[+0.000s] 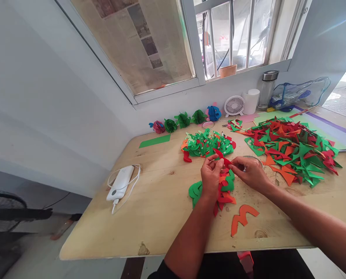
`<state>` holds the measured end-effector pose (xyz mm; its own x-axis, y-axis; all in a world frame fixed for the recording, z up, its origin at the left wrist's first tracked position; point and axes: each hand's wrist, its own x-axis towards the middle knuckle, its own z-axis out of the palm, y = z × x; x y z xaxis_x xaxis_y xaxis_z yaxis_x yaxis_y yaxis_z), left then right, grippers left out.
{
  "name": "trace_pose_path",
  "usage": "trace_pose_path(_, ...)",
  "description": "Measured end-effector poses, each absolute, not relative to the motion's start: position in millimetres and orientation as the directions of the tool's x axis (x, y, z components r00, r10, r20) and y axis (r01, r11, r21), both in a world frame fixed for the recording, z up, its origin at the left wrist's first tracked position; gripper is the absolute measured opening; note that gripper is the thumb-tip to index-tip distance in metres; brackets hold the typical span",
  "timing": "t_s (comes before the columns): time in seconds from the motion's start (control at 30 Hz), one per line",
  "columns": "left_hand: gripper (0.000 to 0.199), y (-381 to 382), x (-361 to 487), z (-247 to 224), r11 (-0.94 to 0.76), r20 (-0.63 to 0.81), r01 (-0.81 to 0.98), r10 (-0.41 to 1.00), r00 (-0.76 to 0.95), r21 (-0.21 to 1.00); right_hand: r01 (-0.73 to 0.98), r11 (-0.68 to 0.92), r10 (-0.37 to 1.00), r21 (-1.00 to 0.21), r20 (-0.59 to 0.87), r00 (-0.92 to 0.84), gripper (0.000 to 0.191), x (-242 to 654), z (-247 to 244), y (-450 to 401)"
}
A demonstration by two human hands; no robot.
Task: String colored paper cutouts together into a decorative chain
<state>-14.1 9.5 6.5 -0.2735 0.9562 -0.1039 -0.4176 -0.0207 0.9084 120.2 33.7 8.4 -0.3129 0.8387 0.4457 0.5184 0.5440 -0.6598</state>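
Observation:
Between my two hands is a red paper cutout (225,161), raised over the table. My left hand (212,174) pinches it from the left, and the fingers of my right hand (247,170) close on its right end. Below my hands lies a small pile of green cutouts (195,192) and red and orange cutouts (225,198), partly hidden by my left hand. An orange wavy cutout (243,217) rests apart, nearer the table's front edge. Just beyond my hands is a heap of mostly green cutouts (205,142).
A large heap of paper scraps (295,151) covers the right side. On the left sit a white power bank (120,184) with its cable and a green paper strip (154,141). Along the wall stand honeycomb paper figures (183,119), a small fan (234,105) and a glass bottle (267,91).

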Motion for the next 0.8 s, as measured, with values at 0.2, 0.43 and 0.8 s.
trace_pose_path(0.2,0.039,10.9,-13.9,4.3,-0.014,-0.12,-0.443,0.954,-0.274,0.897,0.538,0.593,0.804,-0.599,0.469,-0.365,0.024,120.6,7.2,32.2)
trace_pose_path(0.43,0.03,10.3,-14.5,6.6,-0.013,-0.115,-0.462,0.962,-0.247,0.887,0.519,0.609,0.793,-0.6,0.441,-0.42,0.03,121.3,5.1,33.4)
trace_pose_path(0.8,0.032,7.8,-17.4,12.7,0.044,-0.174,-0.601,0.972,-0.159,0.798,0.438,0.601,0.789,-0.668,0.409,-0.459,0.034,121.2,11.0,31.6)
